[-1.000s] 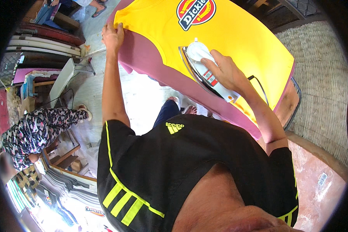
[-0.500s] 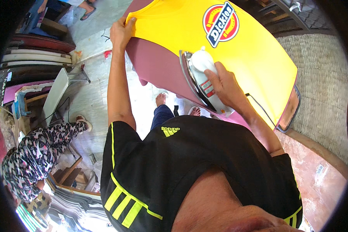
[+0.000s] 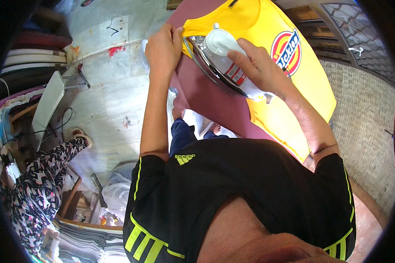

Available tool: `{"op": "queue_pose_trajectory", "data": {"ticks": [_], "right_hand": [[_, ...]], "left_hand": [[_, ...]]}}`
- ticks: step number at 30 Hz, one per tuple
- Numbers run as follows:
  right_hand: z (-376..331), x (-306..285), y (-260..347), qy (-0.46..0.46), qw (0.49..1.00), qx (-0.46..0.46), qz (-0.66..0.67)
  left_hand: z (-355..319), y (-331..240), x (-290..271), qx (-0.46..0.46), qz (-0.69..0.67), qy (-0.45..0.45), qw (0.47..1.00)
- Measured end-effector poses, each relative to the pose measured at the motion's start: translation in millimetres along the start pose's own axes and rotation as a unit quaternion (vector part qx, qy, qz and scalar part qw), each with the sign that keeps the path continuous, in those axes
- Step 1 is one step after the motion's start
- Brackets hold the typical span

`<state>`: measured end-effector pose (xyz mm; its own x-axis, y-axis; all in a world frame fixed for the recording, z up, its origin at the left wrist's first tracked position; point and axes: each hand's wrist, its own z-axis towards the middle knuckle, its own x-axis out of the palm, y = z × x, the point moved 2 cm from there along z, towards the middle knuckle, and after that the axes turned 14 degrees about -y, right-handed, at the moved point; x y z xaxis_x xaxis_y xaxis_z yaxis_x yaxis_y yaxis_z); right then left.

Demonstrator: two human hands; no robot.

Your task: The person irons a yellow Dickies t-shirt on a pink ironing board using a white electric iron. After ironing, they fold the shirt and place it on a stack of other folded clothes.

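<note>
A yellow shirt (image 3: 314,96) with a red, white and dark blue printed emblem is spread over a maroon-covered ironing board (image 3: 197,90). My right hand (image 3: 265,68) is wrapped round the handle of a white clothes iron (image 3: 219,41) with a shiny metal rim. The iron's tip reaches the shirt's left edge, close to my left hand (image 3: 164,48). That hand is closed on the edge of the yellow cloth, its thumb and fingers pinched. My right hand hides the iron's handle, and the iron covers part of the cloth.
At the left, a person in patterned trousers (image 3: 37,179) is beside a pale folding stool or small table (image 3: 48,107). Boards are stacked behind it. A clear plastic bag (image 3: 118,193) lies lower left. A metal lattice gate (image 3: 351,33) stands at upper right.
The iron in my right hand has moved across the shirt toward my left hand. My left hand still grips the cloth's edge. The whole view has shifted, and the emblem now appears farther right.
</note>
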<state>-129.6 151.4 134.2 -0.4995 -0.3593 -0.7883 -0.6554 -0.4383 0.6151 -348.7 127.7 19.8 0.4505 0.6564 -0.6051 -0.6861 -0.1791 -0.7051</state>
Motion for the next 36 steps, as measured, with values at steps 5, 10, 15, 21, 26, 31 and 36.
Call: {"op": "queue_pose_trajectory", "data": {"ticks": [5,10,15,21,26,31,36], "right_hand": [[26.1,6.4,6.9,0.0,1.0,-0.027,0.0],[38.7,8.2,9.0,0.033,0.998,-0.045,-0.028],[25.4,2.5,5.0,-0.002,0.997,-0.072,-0.011],[-63.9,-17.9,-32.6,-0.045,0.997,0.044,-0.044],[-155.2,-39.3,-36.1,-0.086,0.988,0.13,-0.015],[-159.9,-38.0,-33.8,-0.108,0.959,0.257,0.059],[-84.1,-18.6,-33.2,-0.103,0.982,0.152,0.05]], "left_hand": [[-28.1,15.5,-7.9,-0.105,-0.172,-0.048,0.978],[-40.1,26.7,-4.9,-0.225,-0.369,-0.003,0.902],[-30.3,35.3,-1.4,-0.051,-0.26,-0.132,0.955],[-31.2,-10.5,19.1,0.134,-0.022,-0.101,0.986],[-18.9,-26.8,20.9,0.147,0.068,-0.09,0.983],[-8.8,-15.0,27.6,0.071,0.028,-0.059,0.995],[-2.6,-4.6,33.9,0.094,0.025,-0.084,0.992]]}}
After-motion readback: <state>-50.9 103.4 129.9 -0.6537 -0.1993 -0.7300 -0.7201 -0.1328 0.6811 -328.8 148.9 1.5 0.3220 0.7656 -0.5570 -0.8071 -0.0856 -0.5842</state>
